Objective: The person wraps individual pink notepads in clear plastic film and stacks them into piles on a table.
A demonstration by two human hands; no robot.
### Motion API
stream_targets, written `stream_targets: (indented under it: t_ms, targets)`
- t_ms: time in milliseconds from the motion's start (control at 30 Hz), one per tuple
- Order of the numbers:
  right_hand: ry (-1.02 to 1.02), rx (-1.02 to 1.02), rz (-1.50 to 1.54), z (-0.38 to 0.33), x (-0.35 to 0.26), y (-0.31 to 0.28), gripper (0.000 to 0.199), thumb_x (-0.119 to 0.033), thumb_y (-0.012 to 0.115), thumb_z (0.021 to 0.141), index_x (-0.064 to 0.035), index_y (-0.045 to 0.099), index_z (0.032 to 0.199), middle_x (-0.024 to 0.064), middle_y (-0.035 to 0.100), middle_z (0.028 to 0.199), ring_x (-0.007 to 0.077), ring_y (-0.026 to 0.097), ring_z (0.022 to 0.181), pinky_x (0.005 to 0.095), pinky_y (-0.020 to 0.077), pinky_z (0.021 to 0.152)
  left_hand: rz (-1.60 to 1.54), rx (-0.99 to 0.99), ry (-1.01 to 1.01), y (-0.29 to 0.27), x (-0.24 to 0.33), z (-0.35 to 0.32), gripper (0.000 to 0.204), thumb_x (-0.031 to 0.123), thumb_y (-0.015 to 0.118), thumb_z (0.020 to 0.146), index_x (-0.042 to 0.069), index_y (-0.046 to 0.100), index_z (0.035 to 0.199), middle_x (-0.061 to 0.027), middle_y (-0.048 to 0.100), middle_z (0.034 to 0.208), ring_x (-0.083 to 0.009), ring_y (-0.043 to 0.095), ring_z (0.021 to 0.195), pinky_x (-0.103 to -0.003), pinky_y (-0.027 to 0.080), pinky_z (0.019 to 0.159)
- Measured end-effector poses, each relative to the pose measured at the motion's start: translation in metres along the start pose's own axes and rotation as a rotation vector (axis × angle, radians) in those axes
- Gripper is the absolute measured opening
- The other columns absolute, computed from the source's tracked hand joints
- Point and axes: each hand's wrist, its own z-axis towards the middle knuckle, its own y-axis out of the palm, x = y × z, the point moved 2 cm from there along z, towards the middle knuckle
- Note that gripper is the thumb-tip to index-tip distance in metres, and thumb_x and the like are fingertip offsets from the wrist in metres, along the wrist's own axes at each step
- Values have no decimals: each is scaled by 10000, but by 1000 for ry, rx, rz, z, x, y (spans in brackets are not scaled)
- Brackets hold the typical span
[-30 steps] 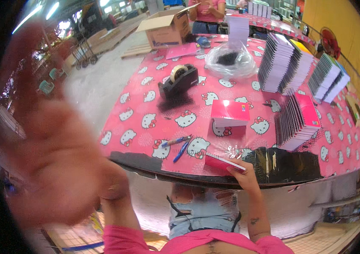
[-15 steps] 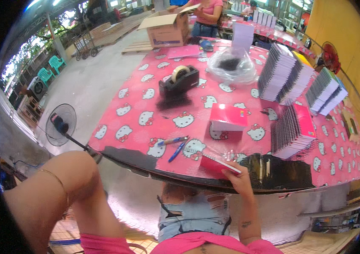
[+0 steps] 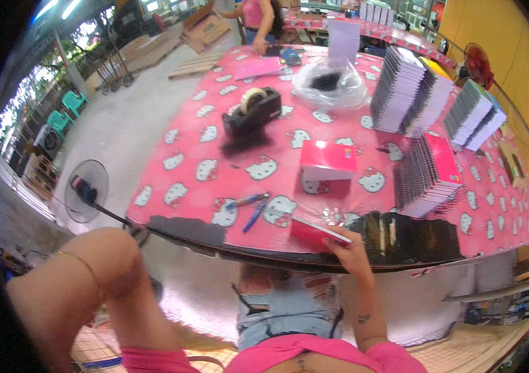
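Slim, pink-covered, rectangular notebook (image 3: 310, 234); right hand (image 3: 351, 250) is gripping one end, fingers curled; left hand out of view, openness untellable.

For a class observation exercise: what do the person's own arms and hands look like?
Left sleeve and right sleeve are pink; a thin gold-coloured band circles the left forearm, a small dark tattoo marks the right forearm. The right hand is ungloved; the left hand is out of view.
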Motion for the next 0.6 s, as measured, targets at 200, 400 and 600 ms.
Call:
stream_targets:
  t_ms: [200, 400, 600]
  targets:
    - [-45, -10, 67, 7, 5, 11, 281, -21, 722, 880, 13, 697, 1158, 17, 701, 969, 73, 594, 873, 237, 492, 788, 65, 314, -239, 29, -31, -38, 234, 247, 638, 907, 119, 650, 1103, -128, 586, 1103, -329, 536, 1101, -540, 342, 996]
    - [-63, -48, 91, 7, -1, 8, 284, -15, 708, 887, 16, 694, 1169, 17, 705, 990, 73, 600, 881, 237, 504, 787, -23, 91, -482, 209, -71, -84, 187, 251, 626, 915, 141, 685, 1054, -110, 621, 1039, -317, 567, 1051, -542, 362, 970]
    - [2, -72, 68, 7, -8, 4, 281, -30, 700, 893, 2, 697, 1172, 28, 715, 984, 78, 605, 877, 261, 513, 799, -147, -174, -561, 248, -42, -96, 516, 399, 542, 979, 32, 503, 1340, -135, 554, 1325, -231, 487, 1315, -691, 108, 1120]
